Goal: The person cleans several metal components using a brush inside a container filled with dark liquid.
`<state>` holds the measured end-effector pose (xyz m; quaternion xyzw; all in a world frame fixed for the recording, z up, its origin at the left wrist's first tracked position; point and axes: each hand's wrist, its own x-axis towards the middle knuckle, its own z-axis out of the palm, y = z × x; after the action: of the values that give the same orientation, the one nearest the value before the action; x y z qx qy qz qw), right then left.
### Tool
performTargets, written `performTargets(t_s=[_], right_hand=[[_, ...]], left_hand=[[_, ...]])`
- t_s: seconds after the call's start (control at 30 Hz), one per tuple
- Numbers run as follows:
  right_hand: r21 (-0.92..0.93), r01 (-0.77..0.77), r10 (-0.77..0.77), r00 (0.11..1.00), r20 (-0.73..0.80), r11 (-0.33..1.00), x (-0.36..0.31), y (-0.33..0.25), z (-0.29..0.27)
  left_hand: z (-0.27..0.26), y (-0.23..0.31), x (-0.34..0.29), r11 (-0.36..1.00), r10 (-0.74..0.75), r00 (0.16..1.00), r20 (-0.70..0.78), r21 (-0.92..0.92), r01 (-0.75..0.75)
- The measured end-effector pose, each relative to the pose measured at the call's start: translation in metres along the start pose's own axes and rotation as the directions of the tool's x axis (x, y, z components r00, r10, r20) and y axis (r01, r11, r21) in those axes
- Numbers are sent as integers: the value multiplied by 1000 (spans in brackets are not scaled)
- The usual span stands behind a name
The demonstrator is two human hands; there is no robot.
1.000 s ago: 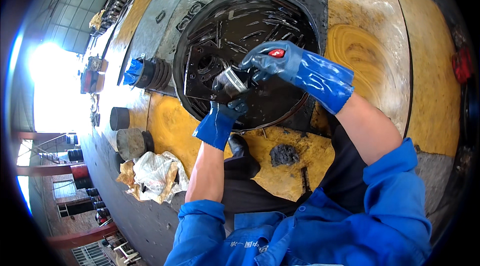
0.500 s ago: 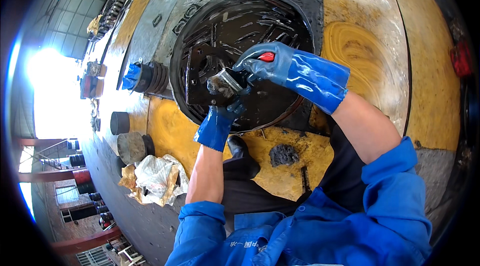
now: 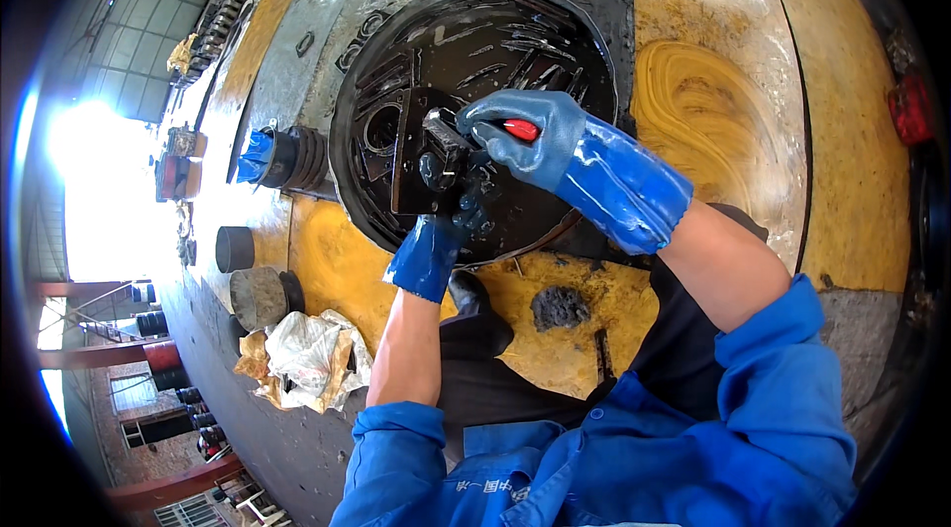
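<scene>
Pretty sure this is a workshop, the heavy greasy kind, mechanical repair or something close. Biggest giveaway is the wide round tub (image 3: 344, 165) full of murky dark liquid with metal pieces (image 3: 540, 42) lying in it. The floor plates (image 3: 708, 96) are yellow and grey, all smeared and stained, and there are a few loose metal rings (image 3: 304, 44) just beyond the tub on the left. Far left you've got chunky machine parts (image 3: 220, 27) lined up, and off to the left side red beams (image 3: 173, 480), a brick wall (image 3: 129, 383) and dark drums (image 3: 152, 320). Blue work jacket (image 3: 604, 453) and long-cuffed rubber gloves (image 3: 634, 185) fit too.
</scene>
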<state>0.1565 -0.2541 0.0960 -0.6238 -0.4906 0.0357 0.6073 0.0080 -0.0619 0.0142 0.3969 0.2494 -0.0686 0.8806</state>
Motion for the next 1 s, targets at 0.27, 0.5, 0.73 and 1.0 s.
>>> performTargets(t_s=[0.27, 0.5, 0.73, 1.0], right_hand=[[293, -543, 553, 831, 53, 787, 12, 11, 16], [590, -725, 793, 568, 218, 357, 12, 24, 0], [899, -434, 775, 549, 312, -55, 13, 13, 23], [873, -482, 607, 671, 425, -79, 10, 21, 15]], left_hand=[[-26, -6, 3, 997, 1, 980, 200, -72, 14], [0, -4, -4, 941, -28, 977, 212, -325, 97], [-8, -7, -3, 878, 27, 909, 416, -444, 177], [-4, -10, -7, 914, -14, 926, 378, -370, 165]])
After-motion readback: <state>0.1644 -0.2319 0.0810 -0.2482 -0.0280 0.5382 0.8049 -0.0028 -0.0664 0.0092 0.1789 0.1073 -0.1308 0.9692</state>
